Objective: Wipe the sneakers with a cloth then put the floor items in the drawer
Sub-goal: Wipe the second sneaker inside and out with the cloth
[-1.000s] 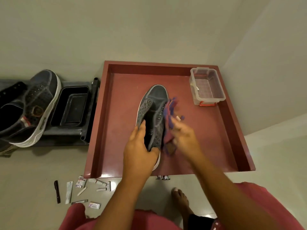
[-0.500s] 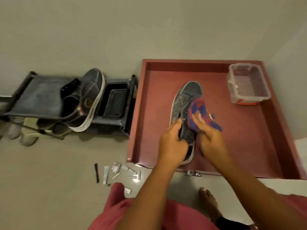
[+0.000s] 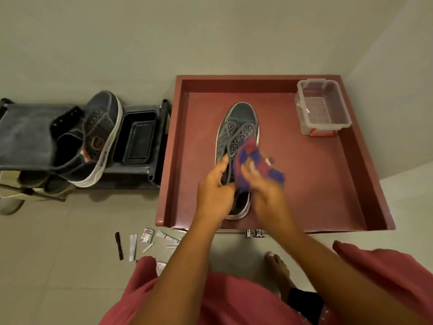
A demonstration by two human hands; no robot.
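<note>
1. Far left: a dark shoe rack (image 3: 28, 134) against the wall carries the second sneaker (image 3: 93, 139), tipped on its side next to a black tray (image 3: 137, 139). Whether that sneaker has been wiped cannot be told from here.
2. Floor, lower left of centre: the floor items (image 3: 145, 242) lie scattered just in front of the drawer: a dark pen-like stick (image 3: 119, 246), a white strip, small sachets and a tube. None has been picked up; that half of the task is untouched.
3. Centre: the red drawer (image 3: 365, 174) stands pulled open, and the sneaker being cleaned (image 3: 239, 127) is held over its floor, toe pointing to the wall. Whether the sole rests on the drawer bottom I cannot tell.
4. Left hand (image 3: 213, 193): grip grasping the sneaker, fingers curled round the tongue and collar edge, steadying it.
5. Right hand (image 3: 264, 191): grip grasping the red-and-blue cloth (image 3: 253, 160), pressing it against the lace side of the upper. The hand is blurred, which suggests a wiping stroke in progress.
6. Right rear corner of the drawer: a clear plastic box (image 3: 323, 106) with a red latch, nearly empty.
7. Judgement: the wiping stage is underway on this sneaker; the transfer of the floor items to the drawer is all still to come.
</note>
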